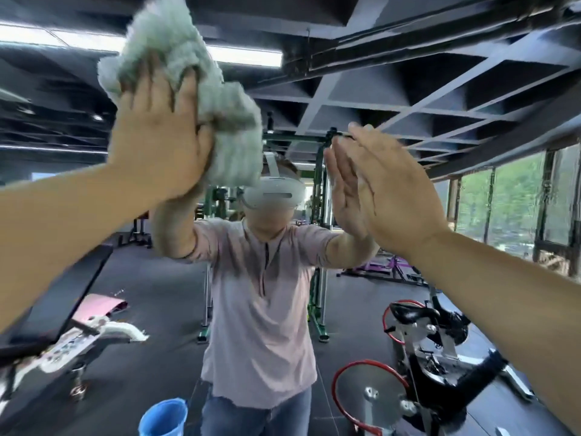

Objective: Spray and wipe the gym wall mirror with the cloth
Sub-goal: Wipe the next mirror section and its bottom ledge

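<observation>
Head view: the left hand [157, 130] presses the pale green cloth [176, 39] flat against the mirror [408, 89], high on the left, fingers [147, 80] straight. The right hand [390, 190] lies open-palmed on the mirror, well apart from the left.

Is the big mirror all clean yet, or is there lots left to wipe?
Not finished. Spraying looks done for now: neither hand holds a bottle. Wiping is under way: the left hand presses the fluffy pale green cloth high on the gym wall mirror, while the right hand rests flat on the glass. Lower glass probably remains.
</observation>
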`<act>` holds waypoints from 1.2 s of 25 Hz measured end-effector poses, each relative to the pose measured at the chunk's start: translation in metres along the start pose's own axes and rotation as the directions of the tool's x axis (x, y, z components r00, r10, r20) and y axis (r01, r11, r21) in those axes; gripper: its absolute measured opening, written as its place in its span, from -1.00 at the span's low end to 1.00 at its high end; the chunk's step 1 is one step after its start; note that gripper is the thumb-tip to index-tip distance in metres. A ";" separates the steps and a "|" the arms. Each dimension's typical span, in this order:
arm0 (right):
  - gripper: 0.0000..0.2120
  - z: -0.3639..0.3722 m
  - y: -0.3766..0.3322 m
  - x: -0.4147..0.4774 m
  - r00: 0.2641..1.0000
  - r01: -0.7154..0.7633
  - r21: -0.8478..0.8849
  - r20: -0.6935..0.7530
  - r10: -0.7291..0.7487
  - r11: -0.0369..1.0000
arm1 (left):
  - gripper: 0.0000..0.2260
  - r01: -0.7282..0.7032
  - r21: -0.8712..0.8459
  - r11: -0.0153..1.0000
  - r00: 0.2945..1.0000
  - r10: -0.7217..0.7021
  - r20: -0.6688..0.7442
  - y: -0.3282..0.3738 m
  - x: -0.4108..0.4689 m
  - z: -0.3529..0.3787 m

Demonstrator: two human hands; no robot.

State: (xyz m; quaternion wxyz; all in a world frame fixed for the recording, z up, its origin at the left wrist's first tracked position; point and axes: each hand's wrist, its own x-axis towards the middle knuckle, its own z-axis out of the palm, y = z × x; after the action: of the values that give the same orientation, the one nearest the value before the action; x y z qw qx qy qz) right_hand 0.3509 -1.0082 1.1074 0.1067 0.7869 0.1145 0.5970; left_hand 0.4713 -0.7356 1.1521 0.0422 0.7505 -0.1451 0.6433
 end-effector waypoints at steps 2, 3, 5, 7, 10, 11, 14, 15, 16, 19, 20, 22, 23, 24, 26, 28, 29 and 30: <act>-0.80 -0.001 0.003 -0.002 0.995 0.030 0.009 -0.099 -0.029 1.000 | -0.44 0.059 -0.030 0.998 0.998 -0.058 0.023 0.057 -0.009 0.005; -0.90 -0.004 0.003 0.000 0.992 0.031 0.011 -0.119 -0.029 0.999 | -0.46 -0.075 -0.061 0.995 0.997 0.075 0.010 0.084 -0.024 0.007; -0.88 -0.009 0.009 0.003 0.990 0.007 0.032 -0.142 -0.002 0.999 | -0.51 -0.432 -0.114 0.895 0.902 0.429 -0.049 0.114 -0.066 0.018; -0.86 -0.007 0.014 -0.003 0.988 -0.059 0.053 -0.138 0.065 0.997 | -0.56 -0.636 -0.113 0.763 0.769 0.638 -0.017 0.087 -0.094 0.018; -0.81 -0.006 0.009 -0.012 0.995 -0.048 0.062 -0.087 0.053 0.997 | -0.53 -0.568 0.000 0.823 0.822 0.568 0.027 0.013 -0.078 0.008; -0.78 -0.009 0.007 -0.016 0.994 -0.059 0.065 -0.088 0.065 0.996 | -0.47 -0.440 0.037 0.897 0.898 0.438 0.046 0.001 -0.056 0.002; -0.77 -0.019 0.005 -0.022 0.984 -0.119 0.089 -0.123 0.130 0.989 | -0.40 0.066 0.010 0.998 0.997 -0.067 0.042 0.044 0.002 0.000; -0.77 -0.023 0.007 -0.025 0.978 -0.155 0.073 -0.129 0.164 0.985 | -0.40 0.018 -0.027 0.999 0.999 -0.017 0.042 0.076 0.001 0.001; -0.77 -0.028 0.004 -0.030 0.976 -0.190 0.042 -0.104 0.194 0.981 | -0.41 -0.128 -0.111 0.986 0.991 0.130 0.011 0.102 -0.015 0.007; -0.80 -0.033 -0.008 -0.052 0.956 -0.293 -0.090 -0.015 0.293 0.952 | -0.53 -0.730 -0.229 0.644 0.672 0.738 -0.066 0.110 -0.121 0.027; -0.80 -0.035 -0.011 -0.059 0.955 -0.297 -0.093 0.003 0.298 0.951 | -0.56 -0.784 -0.243 0.571 0.590 0.807 -0.008 0.085 -0.148 0.024; -0.81 -0.035 -0.020 -0.074 0.949 -0.309 -0.096 0.032 0.314 0.946 | -0.59 -0.816 -0.215 0.537 0.551 0.834 -0.006 0.023 -0.155 0.023; -0.81 -0.032 -0.025 -0.078 0.942 -0.326 -0.111 0.042 0.332 0.939 | -0.58 -0.795 -0.166 0.583 0.595 0.803 -0.026 -0.001 -0.140 0.024; -0.81 -0.027 -0.031 -0.082 0.933 -0.347 -0.127 0.052 0.355 0.929 | -0.55 -0.711 -0.130 0.691 0.700 0.713 -0.044 -0.016 -0.117 0.024; -0.80 -0.016 -0.045 -0.088 0.918 -0.373 -0.149 0.083 0.387 0.916 | -0.45 -0.311 -0.165 0.936 0.950 0.304 -0.068 0.000 -0.075 0.024; -0.79 -0.008 -0.057 -0.093 0.918 -0.362 -0.149 0.113 0.380 0.920 | -0.42 -0.160 -0.227 0.961 0.987 0.158 -0.027 0.062 -0.087 0.023; -0.79 -0.006 -0.061 -0.095 0.921 -0.354 -0.144 0.115 0.371 0.924 | -0.44 -0.279 -0.253 0.926 0.960 0.277 -0.043 0.089 -0.114 0.026; -0.79 -0.007 -0.062 -0.097 0.921 -0.355 -0.143 0.113 0.372 0.924 | -0.49 -0.466 -0.264 0.844 0.881 0.470 -0.051 0.104 -0.153 0.033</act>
State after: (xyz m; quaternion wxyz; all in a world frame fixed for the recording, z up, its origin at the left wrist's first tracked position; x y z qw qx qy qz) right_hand 0.3157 -0.9788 1.0018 0.0487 0.8258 -0.0774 0.5564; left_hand 0.4550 -0.8180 0.9844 -0.0157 0.6846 -0.4099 0.6026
